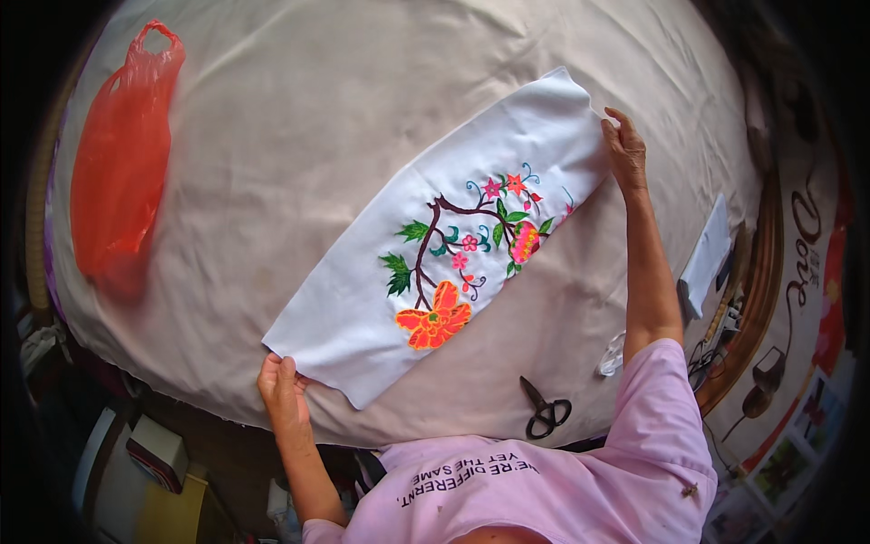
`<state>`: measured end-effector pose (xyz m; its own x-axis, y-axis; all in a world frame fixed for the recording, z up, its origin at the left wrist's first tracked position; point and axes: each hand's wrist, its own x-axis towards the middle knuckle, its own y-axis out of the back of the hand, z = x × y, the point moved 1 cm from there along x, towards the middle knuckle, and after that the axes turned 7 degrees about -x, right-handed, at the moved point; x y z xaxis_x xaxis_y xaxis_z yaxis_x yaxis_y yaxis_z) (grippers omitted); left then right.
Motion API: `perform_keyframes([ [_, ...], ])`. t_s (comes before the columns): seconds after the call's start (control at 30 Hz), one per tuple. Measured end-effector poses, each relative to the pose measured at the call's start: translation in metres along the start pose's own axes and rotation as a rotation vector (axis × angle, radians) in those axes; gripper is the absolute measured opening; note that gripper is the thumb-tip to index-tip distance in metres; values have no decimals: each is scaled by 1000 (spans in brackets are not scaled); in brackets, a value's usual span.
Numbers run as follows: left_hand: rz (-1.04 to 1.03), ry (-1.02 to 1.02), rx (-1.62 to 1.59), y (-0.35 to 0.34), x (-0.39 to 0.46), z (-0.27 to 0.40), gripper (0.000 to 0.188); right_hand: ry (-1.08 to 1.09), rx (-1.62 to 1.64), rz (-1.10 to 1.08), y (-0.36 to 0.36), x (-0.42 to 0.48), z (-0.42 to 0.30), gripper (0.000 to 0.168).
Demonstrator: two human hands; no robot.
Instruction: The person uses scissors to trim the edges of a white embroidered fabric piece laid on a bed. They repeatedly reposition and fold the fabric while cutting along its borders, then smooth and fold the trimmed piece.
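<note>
A white cloth (380, 272) lies slantwise across the bed-like, beige-covered surface. Its embroidery (435, 319) shows an orange flower, a brown branch, green leaves and smaller pink and red blossoms. The design is cut off along the cloth's lower right edge, which looks folded. My left hand (284, 391) pinches the near left end of the cloth between thumb and fingers. At the far right end, my right hand (625, 151) has the edge between thumb and fingers. Black-handled scissors (544, 411) rest close to my body, below the cloth.
A red plastic bag (126, 183) lies at the left on the beige sheet (272, 136). On the right are a folded white item (705, 262) and a small clear plastic piece (612, 355), near a curved wooden edge (754, 299). Boxes (158, 452) stand at lower left.
</note>
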<state>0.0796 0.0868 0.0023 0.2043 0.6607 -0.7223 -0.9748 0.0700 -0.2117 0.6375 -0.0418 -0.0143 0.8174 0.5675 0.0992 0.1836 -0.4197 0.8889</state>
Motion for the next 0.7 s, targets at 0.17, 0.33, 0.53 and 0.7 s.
perform_keyframes([
  [0.17, -24, 44, -106, -11, -18, -6, 39, 61, -30, 36, -1, 0, 0, 24],
  [0.33, -8, 60, -53, -6, -29, -31, 36, 11, -33, 53, -7, 1, 2, 25],
  [0.53, -85, 55, -35, -3, -28, -28, 36, -34, 15, 44, -9, 5, 4, 25],
  [0.7, -157, 86, -35, -2, -26, -22, 38, -97, 122, 61, -11, 5, 5, 24],
])
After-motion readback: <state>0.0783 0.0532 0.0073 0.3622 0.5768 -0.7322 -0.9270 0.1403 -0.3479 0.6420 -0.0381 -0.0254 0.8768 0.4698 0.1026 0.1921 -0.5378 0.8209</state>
